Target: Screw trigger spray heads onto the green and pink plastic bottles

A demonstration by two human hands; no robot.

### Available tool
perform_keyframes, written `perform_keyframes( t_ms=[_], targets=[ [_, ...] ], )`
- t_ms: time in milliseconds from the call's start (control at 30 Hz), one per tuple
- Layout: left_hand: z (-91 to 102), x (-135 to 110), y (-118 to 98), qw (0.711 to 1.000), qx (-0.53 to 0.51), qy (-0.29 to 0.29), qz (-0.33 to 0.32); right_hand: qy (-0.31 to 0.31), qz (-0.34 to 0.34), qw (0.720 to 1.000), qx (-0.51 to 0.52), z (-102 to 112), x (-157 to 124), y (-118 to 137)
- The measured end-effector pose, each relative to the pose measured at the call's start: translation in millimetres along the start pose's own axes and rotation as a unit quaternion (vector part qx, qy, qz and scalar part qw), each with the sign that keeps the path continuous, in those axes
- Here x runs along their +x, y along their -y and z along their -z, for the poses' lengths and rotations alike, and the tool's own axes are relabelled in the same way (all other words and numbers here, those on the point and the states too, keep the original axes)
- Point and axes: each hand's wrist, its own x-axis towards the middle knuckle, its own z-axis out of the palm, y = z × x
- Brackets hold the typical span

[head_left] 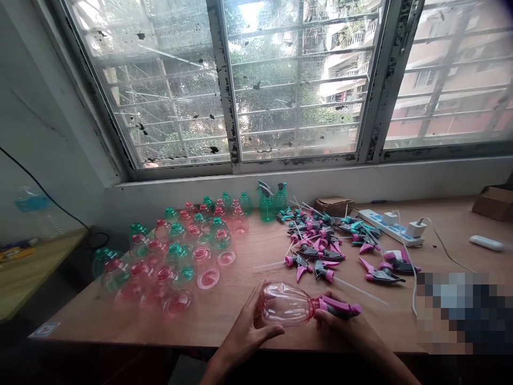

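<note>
A clear pink spray bottle (288, 303) lies on its side just above the wooden table's (248, 251) front edge. My left hand (246, 326) wraps its fingers round the bottle's base end. My right hand (340, 323) grips the pink and grey trigger sprayer head (340, 307) fitted at the bottle's neck. Both hands are closed on this one bottle.
Several empty pink and green bottles (180, 251) stand at the left of the table. A pile of loose trigger heads (332, 240) with dip tubes lies at centre right. Behind are two green capped bottles (266, 203), a power strip (390, 227), cardboard boxes (334, 205) and a window.
</note>
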Motion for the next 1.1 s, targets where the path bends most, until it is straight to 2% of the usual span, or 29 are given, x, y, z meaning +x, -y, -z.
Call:
perform_keyframes(
  t_ms=[67,200,267,400,600,767,867,1000,1100],
  targets=[
    [-0.5,-0.5,2.4,0.999,0.032,0.010,-0.006,-0.002,0.006,1.000,-0.008,1.1,-0.1,1.5],
    [-3.3,-3.5,5.0,0.989,0.146,-0.009,-0.023,-0.027,-0.003,0.999,-0.029,2.8,-1.6,4.7],
    [-3.7,-4.3,4.1,0.985,0.171,-0.010,-0.017,-0.033,-0.004,0.998,-0.046,2.2,-2.6,7.1],
    [-1.7,-4.1,3.4,0.986,0.168,-0.012,-0.007,-0.032,0.012,0.998,-0.059,-0.3,-2.7,11.2],
    [-3.3,-4.1,7.7,0.988,0.150,-0.015,-0.020,-0.006,-0.020,1.000,-0.013,0.9,0.7,3.6],
    [-5.0,-2.8,0.2,0.988,0.150,-0.026,-0.016,-0.008,0.011,1.000,-0.011,0.9,1.4,1.2],
    [-4.3,-1.5,1.0,0.985,0.172,-0.022,-0.015,-0.007,0.009,1.000,-0.020,1.4,0.3,3.8],
    [-5.3,-2.0,10.0,0.978,0.198,-0.041,-0.047,-0.012,-0.019,1.000,-0.008,2.0,-0.8,4.3],
    [-6.3,-3.6,11.1,0.967,0.242,-0.048,-0.063,-0.020,-0.016,1.000,-0.004,1.0,-0.3,3.3]
  ],
)
